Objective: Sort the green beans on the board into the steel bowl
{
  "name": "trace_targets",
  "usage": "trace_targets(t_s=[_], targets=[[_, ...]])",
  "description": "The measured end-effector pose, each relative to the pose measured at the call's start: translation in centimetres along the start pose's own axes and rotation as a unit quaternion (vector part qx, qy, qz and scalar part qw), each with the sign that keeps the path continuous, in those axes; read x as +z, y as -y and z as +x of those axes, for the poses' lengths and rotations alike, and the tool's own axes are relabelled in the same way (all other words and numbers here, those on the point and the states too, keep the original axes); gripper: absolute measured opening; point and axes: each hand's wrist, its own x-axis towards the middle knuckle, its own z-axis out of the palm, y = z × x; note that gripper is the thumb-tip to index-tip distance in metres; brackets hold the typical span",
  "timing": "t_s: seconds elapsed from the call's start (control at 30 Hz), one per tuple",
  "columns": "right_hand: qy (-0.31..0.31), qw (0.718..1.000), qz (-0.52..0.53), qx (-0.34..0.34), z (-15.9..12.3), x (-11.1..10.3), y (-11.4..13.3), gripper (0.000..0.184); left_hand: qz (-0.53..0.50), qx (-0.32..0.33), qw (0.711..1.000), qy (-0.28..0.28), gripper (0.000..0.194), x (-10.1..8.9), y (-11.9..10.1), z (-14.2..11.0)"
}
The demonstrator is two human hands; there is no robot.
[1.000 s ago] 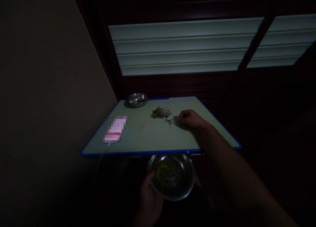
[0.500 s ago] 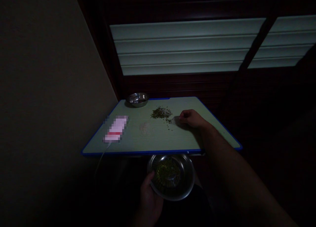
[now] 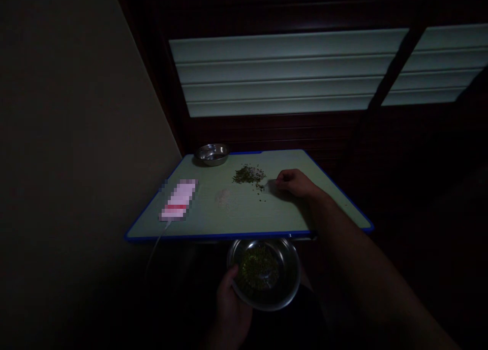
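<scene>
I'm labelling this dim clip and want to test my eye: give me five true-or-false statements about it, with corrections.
1. The left hand grips a metal bowl that has green bits inside. True.
2. The right hand is inside that metal bowl. False: it is at the tabletop, pinching a pale flat piece beside the pile of green bits; it is too dim to tell what the piece is.
3. A cable runs from the phone over the near edge. True.
4. The other metal bowl stands at the near right corner. False: it stands at the far left corner.
5. The tabletop has a blue rim. True.
</scene>
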Motion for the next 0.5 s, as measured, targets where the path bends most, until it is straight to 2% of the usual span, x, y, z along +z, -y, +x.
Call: trace_targets(t_s=[0.13,0.37,0.5], targets=[[-0.029,0.999,0.003,-0.015,0.02,0.05,0.03,0.021,0.009,0.006,1.0,0.008,0.032,0.04,-0.1,-0.14],[-0.017,0.999,-0.019,-0.036,-0.14,0.27,0.18,0.024,0.0,-0.002,1.0,0.01,0.031,-0.07,-0.05,-0.07],[0.002,1.0,-0.017,-0.021,-0.19,0.19,0.18,0.023,-0.007,-0.004,1.0,0.005,0.029,-0.03,-0.01,-0.13]])
